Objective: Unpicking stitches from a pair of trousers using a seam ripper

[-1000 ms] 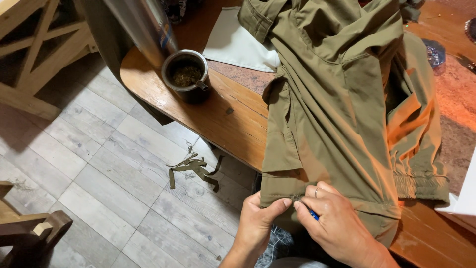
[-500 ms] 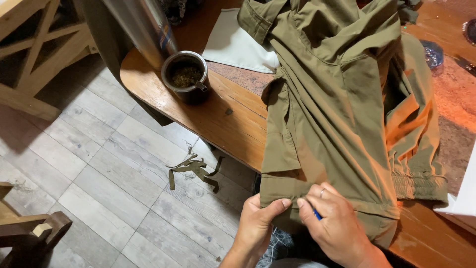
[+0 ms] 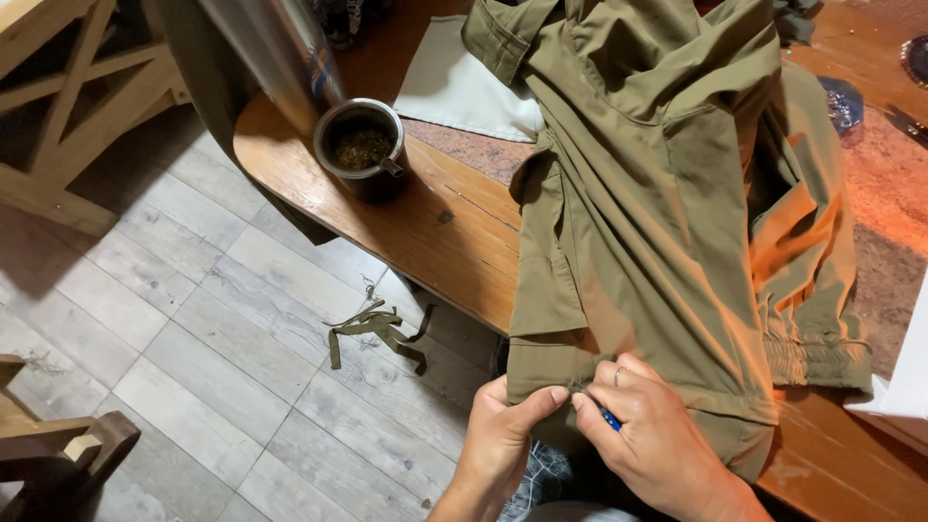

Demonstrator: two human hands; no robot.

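Both hands [image 3: 580, 425] on olive garment [image 3: 657, 222], cup [image 3: 362, 147] nearby

Only a blue tip of a small tool [image 3: 610, 420] showed under the right hand [image 3: 657, 445]; its kind could not be told. Beyond both hands, the olive garment [image 3: 657, 213] ran off the top edge. The left hand [image 3: 503, 449] was cut at the wrist by the bottom edge.

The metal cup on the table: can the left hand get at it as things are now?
Probably yes. The left hand pinches the olive garment hem, but bare wooden table lies between it and the metal cup.
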